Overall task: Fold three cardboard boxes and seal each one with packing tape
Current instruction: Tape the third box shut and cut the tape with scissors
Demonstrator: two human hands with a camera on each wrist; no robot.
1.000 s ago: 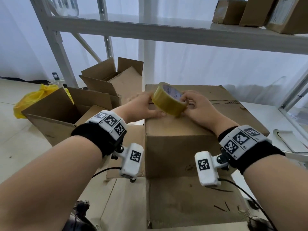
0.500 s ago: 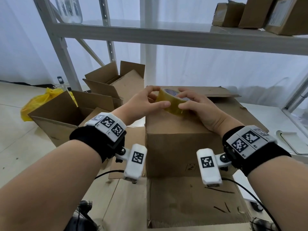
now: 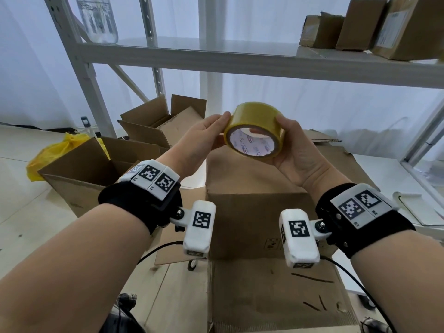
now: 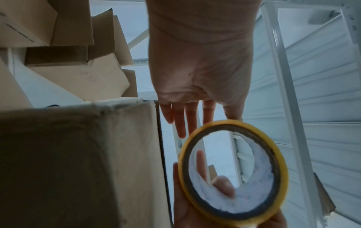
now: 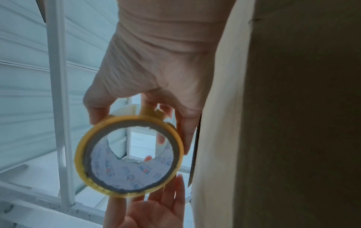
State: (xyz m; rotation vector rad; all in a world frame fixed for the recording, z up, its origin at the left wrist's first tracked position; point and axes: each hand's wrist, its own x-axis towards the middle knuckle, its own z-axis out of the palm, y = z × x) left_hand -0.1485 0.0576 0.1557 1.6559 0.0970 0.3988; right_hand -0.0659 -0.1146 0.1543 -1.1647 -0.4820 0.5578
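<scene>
A roll of yellow packing tape [image 3: 254, 118] is held up in the air above a closed brown cardboard box [image 3: 254, 205], its white printed core facing me. My right hand [image 3: 298, 155] grips the roll from the right, thumb on the outside and a finger inside the core [image 5: 125, 174]. My left hand [image 3: 204, 133] is on the roll's left side with its fingers [image 4: 181, 123] straight, and only the thumb tip touches the yellow rim. A short loose tape end [image 5: 150, 111] sticks up from the roll near my right fingers. One flap [image 3: 276, 296] hangs down the box's front.
Two open cardboard boxes [image 3: 79, 169] [image 3: 163, 121] stand to the left, with a yellow bag [image 3: 60, 150] behind them. A grey metal rack [image 3: 240, 58] rises behind, its shelf carrying small boxes [image 3: 355, 25] and a plastic bottle [image 3: 101, 20]. A white surface [image 3: 389, 169] lies right.
The tape roll has been lifted off the box top and turned so its core faces me. My left fingers have straightened off it, while my right hand keeps its grip.
</scene>
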